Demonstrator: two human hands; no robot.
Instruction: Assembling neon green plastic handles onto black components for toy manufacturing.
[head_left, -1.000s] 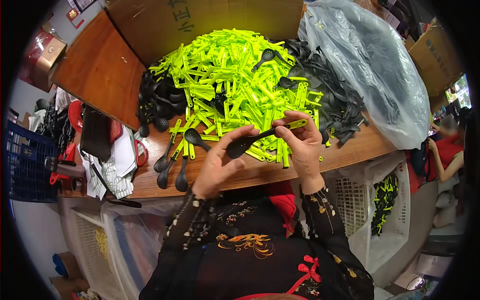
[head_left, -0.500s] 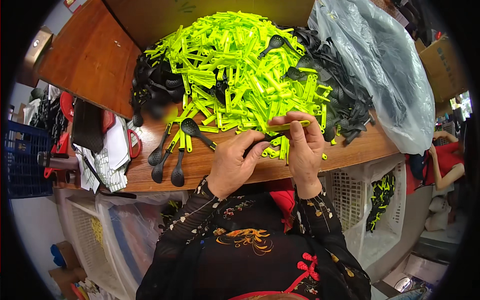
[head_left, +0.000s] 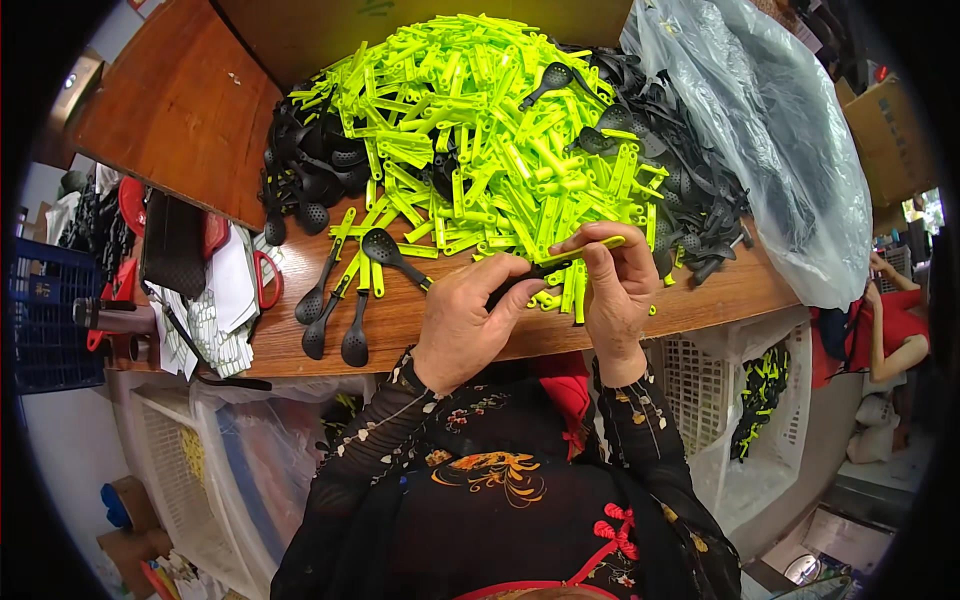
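Observation:
My left hand [head_left: 468, 318] is closed, with a dark slim piece [head_left: 538, 271] showing past its fingertips. Its other end is hidden inside the hand, so I cannot tell its full shape. My right hand [head_left: 615, 295] pinches a lime green handle [head_left: 592, 250] between thumb and fingers. The handle's left end meets the dark piece; whether the two are joined I cannot tell. Beyond both hands rises a big heap of lime green handles [head_left: 450, 110]. Left of my left hand lie several black spoons with green handles, one a slotted spoon [head_left: 355, 345]; another black spoon [head_left: 382, 246] points toward that hand.
Black spoon heads [head_left: 690, 190] flank the heap. A clear plastic bag [head_left: 760, 150] hangs at the right. Papers [head_left: 225, 310], red scissors [head_left: 268, 280] and a brown board [head_left: 180, 110] are at the left. White crates [head_left: 700, 385] stand below the table edge; a person in red [head_left: 900, 320] is far right.
The green handle in my right hand tilts more steeply, its right end higher. My right hand has shifted slightly to the right; my left hand stays nearly still.

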